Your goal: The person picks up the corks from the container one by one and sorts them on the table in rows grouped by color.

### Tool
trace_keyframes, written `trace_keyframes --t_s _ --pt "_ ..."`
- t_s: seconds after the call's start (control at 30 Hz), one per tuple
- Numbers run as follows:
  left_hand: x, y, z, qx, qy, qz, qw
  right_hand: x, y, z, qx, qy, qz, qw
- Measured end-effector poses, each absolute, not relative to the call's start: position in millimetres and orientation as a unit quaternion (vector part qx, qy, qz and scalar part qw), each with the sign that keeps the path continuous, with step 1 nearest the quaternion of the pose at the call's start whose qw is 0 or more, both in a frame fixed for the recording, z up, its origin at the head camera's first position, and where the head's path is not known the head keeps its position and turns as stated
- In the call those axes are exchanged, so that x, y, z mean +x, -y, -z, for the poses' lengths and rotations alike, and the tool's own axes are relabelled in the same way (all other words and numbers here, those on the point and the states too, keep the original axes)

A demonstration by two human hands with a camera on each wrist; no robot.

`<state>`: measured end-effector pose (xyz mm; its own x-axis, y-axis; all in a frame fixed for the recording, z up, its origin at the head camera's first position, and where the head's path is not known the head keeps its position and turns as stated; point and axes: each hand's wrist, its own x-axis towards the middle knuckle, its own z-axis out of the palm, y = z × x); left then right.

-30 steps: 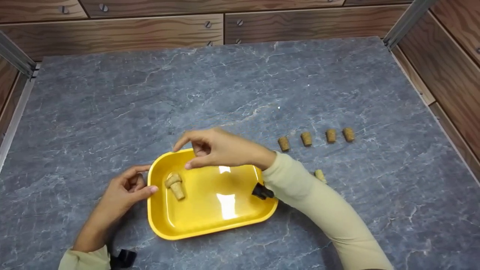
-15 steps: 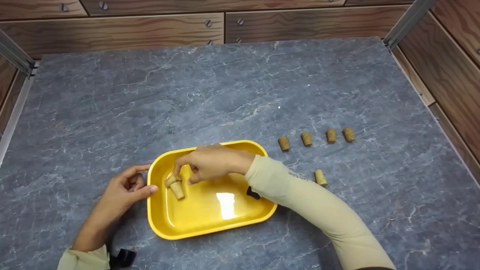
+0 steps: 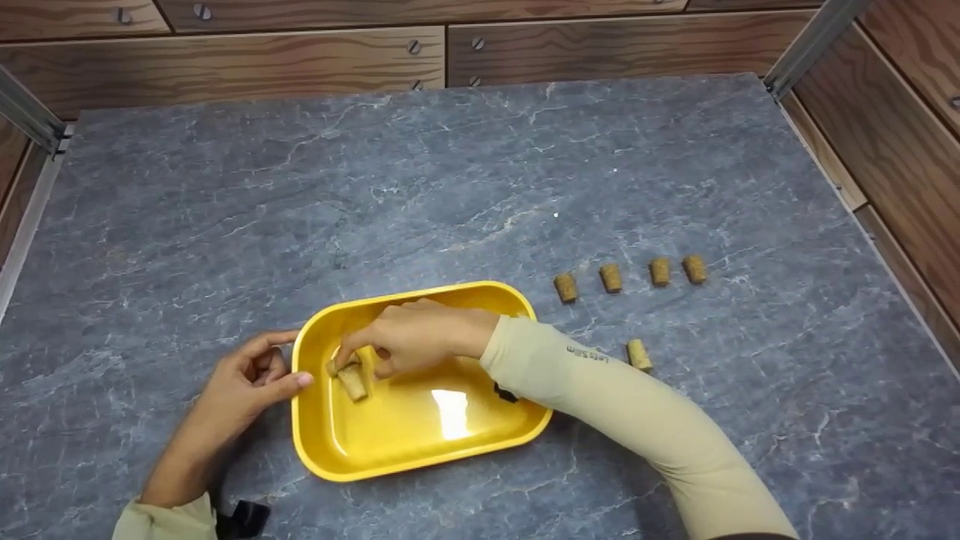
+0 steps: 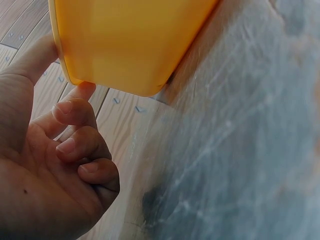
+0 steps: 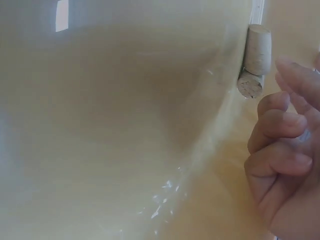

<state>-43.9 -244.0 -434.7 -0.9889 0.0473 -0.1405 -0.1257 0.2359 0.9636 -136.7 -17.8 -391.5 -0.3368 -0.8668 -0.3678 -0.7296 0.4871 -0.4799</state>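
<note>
Inside the yellow plastic tub (image 3: 420,461), two tapered corks lie against each other near the left end. One cork (image 3: 352,382) is plainly visible; the other cork (image 3: 334,367) is partly covered by a finger. My right hand (image 3: 416,334) reaches down into the tub, index fingertip right at the corks, thumb apart beside them. In the right wrist view its other fingers are curled and the corks (image 5: 259,50) sit just past the fingertips. My left hand (image 3: 244,386) holds the tub's left end, thumb on the rim and index finger at the back corner.
A row of several brown corks (image 3: 611,278) lies on the marbled tabletop (image 3: 450,180) right of the tub. One paler cork (image 3: 638,355) lies nearer, close to the right sleeve (image 3: 622,390). Wood-patterned panels (image 3: 300,64) border the table.
My right hand has come down from above the tub's back rim to the corks inside. The left hand keeps its place, and the corks look unmoved.
</note>
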Motion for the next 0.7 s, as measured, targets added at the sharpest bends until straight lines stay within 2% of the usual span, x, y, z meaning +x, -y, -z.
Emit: trace_keyframes --t_s 0.37,0.7 --pt "-42.8 245.1 434.4 -0.016 -0.790 -0.609 0.067 -135.9 20.2 394.1 -0.504 -0.808 0.075 0.296" --pt "-43.6 244.6 433.9 -0.013 -0.790 -0.609 0.070 -136.5 17.7 393.7 -0.504 -0.798 0.109 0.313"
